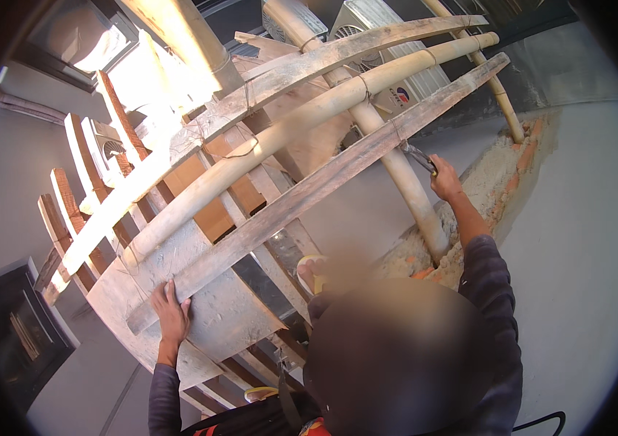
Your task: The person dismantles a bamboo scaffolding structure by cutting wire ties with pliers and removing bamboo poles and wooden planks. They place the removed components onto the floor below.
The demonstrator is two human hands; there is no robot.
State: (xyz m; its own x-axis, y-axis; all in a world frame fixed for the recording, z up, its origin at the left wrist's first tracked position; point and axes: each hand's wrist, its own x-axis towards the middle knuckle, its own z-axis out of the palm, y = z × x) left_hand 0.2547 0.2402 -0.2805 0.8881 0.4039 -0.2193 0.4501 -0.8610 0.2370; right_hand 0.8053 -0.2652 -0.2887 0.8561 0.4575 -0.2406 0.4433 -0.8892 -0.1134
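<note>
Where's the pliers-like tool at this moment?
In the head view, the pliers-like tool is upper right of centre, in the right hand's grip, near where the lowest long plank crosses a leaning pole.

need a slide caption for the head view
Left hand on a weathered wooden beam, right hand gripping pliers near a pale pole.

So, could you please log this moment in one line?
left hand: on long weathered wooden plank | right hand: holding dark-handled metal pliers

At 5 o'clock a blurred brown shape (396, 356) hides what lies beneath; at 11, the upper edge cuts off a thick pole (182, 36); at 2, the pliers' (423, 158) tips are indistinct.
</note>
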